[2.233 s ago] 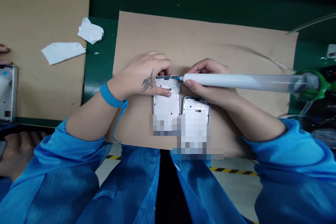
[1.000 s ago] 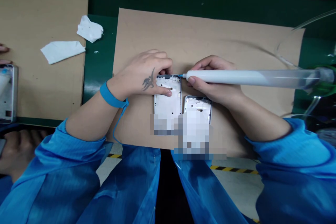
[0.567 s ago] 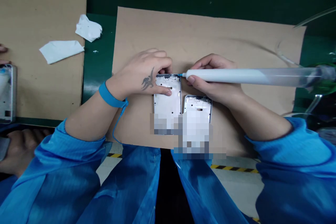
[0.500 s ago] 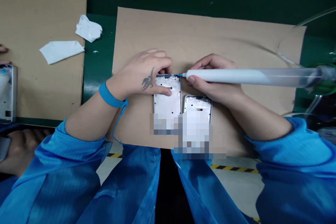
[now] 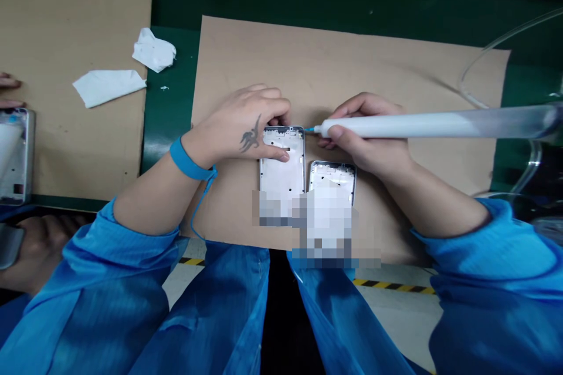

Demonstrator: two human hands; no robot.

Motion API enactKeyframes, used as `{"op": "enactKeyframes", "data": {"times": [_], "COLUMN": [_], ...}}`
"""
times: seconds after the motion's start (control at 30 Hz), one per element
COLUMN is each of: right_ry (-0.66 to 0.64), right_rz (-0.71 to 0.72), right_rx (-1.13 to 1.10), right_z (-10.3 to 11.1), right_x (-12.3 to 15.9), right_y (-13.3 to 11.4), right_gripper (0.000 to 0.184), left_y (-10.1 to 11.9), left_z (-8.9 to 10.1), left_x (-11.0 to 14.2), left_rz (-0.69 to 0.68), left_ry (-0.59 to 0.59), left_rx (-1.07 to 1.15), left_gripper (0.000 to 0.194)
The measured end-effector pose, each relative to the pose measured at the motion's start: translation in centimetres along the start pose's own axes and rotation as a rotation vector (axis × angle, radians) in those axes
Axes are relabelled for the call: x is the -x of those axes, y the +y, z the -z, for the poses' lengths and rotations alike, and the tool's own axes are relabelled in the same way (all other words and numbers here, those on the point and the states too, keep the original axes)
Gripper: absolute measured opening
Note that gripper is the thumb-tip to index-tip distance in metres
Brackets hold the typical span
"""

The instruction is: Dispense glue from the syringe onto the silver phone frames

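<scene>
My left hand point(image 5: 241, 123) presses down the top of a silver phone frame point(image 5: 282, 171) on a brown cardboard sheet point(image 5: 352, 64), thumb on its face and fingers curled over its upper edge. My right hand point(image 5: 365, 135) grips a long white glue syringe point(image 5: 422, 124) lying almost level, its blue tip just off the frame's top right corner. A second silver phone frame point(image 5: 332, 179) lies right beside the first, under my right hand. A blue wrist strap point(image 5: 188, 163) with a cord circles my left wrist.
Two crumpled white wipes point(image 5: 132, 70) lie at the left by another cardboard sheet point(image 5: 65, 41). At the far left edge are a neighbour's hand point(image 5: 9, 91) and another phone frame point(image 5: 15, 155). A clear hose point(image 5: 497, 53) loops from the syringe's rear at the right.
The syringe has drawn back a little to the right, so its tip now stands slightly off the frame's corner. My left hand has stayed on the frame.
</scene>
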State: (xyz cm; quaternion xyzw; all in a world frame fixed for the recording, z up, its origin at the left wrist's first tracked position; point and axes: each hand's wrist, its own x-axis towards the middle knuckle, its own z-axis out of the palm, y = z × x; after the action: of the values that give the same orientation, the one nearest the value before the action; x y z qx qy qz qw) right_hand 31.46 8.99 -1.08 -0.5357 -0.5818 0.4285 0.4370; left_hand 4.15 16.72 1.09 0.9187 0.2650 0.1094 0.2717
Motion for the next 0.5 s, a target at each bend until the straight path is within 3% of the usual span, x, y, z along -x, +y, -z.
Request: {"op": "enactKeyframes", "data": {"times": [0.13, 0.27, 0.37, 0.5], "right_ry": [0.079, -0.093, -0.231, -0.213], "right_rz": [0.041, 0.253, 0.165, 0.086], "right_rx": [-0.16, -0.16, -0.179, -0.101], "right_z": [0.6, 0.4, -0.3, -0.1], "right_x": [0.1, -0.1, -0.7, -1.9], "right_y": [0.5, 0.9, 1.3, 2.5], "right_gripper": [0.042, 0.066, 0.09, 0.089], "left_y": [-1.0, -2.0, -2.2, -1.9], "left_z": [-0.1, -0.3, -0.1, 0.4], "left_x": [0.0, -0.1, 0.0, 0.2], "left_rz": [0.067, 0.184, 0.224, 0.27], "left_ry": [0.102, 0.307, 0.347, 0.378], "left_rx": [0.007, 0.035, 0.088, 0.114], "left_gripper": [0.066, 0.066, 0.071, 0.089]}}
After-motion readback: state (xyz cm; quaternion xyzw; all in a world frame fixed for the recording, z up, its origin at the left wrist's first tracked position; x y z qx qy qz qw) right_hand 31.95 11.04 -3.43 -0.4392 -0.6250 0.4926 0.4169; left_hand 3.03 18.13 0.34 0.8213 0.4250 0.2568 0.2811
